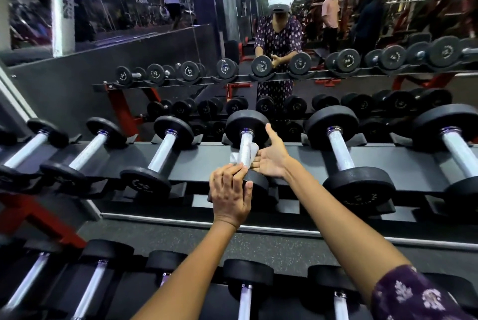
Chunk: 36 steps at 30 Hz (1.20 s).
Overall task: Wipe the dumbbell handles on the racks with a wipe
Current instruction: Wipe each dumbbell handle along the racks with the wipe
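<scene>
A black dumbbell with a knurled silver handle [244, 145] lies on the upper rack [204, 155] in front of me. A white wipe [234, 157] is wrapped under and round the handle's near half. My left hand [230, 195] lies over the dumbbell's near weight head, thumb on its right side, fingertips on the wipe's near end. My right hand [271, 159] is flat with the thumb up, palm facing left, and its fingers touch the wipe on the handle's right side.
More dumbbells sit on the same rack, one to the left [165, 149] and one to the right [341, 149]. A lower rack of dumbbells [247, 274] runs under my arms. A mirror [155, 43] behind reflects me and people in the gym.
</scene>
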Each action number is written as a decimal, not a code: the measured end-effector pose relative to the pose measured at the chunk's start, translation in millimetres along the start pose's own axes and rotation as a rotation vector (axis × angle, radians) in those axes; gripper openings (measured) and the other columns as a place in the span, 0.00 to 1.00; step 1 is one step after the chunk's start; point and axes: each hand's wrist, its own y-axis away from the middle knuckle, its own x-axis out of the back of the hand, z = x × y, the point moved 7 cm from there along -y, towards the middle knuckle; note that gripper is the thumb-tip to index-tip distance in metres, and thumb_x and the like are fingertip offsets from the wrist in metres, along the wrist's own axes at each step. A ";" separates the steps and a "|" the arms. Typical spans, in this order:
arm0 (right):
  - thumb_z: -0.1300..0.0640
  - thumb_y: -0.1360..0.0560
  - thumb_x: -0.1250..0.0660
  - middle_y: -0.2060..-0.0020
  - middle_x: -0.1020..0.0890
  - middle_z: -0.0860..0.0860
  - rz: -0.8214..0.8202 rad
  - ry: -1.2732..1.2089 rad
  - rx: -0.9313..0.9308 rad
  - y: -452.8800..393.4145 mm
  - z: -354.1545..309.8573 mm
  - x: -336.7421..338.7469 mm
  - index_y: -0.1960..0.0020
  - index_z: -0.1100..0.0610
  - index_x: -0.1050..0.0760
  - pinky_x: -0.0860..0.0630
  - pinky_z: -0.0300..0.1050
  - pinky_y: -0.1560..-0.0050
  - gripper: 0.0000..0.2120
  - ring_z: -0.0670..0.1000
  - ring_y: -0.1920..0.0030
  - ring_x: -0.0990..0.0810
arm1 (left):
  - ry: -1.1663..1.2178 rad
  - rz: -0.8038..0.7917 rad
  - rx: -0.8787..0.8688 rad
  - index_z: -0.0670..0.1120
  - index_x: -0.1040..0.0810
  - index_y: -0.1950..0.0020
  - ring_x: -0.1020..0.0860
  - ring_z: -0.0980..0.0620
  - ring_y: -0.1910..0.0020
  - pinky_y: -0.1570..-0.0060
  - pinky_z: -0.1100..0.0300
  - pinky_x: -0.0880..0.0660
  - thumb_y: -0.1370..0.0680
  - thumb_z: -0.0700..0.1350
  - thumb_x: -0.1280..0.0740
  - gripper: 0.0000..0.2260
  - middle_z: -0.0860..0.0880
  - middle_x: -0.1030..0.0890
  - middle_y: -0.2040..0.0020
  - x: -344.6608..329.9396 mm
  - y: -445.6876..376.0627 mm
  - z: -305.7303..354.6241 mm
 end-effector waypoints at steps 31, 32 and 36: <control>0.53 0.36 0.23 0.79 0.33 0.51 0.644 1.125 0.446 4.6 -44.1 -4.5 0.75 0.57 0.33 0.40 0.36 0.76 0.20 0.49 0.73 0.33 | 0.012 0.019 0.018 0.44 0.31 0.42 0.31 0.45 0.46 0.45 0.49 0.34 0.16 0.53 0.53 0.17 0.47 0.31 0.44 3.3 -3.7 2.7; 0.52 0.34 0.25 0.80 0.37 0.51 0.648 1.182 0.545 8.5 -52.1 -14.8 0.76 0.57 0.36 0.44 0.37 0.78 0.23 0.49 0.74 0.38 | 0.017 0.017 0.019 0.45 0.31 0.42 0.31 0.46 0.46 0.46 0.49 0.34 0.16 0.53 0.53 0.17 0.47 0.31 0.44 4.4 -4.3 2.4; 0.56 0.24 0.36 0.67 0.26 0.64 0.467 1.586 0.682 19.0 -49.1 -34.0 0.63 0.66 0.22 0.32 0.45 0.55 0.16 0.63 0.62 0.27 | 0.038 -0.008 0.025 0.45 0.31 0.42 0.30 0.46 0.46 0.45 0.49 0.34 0.16 0.53 0.52 0.16 0.48 0.30 0.44 2.4 -2.0 3.1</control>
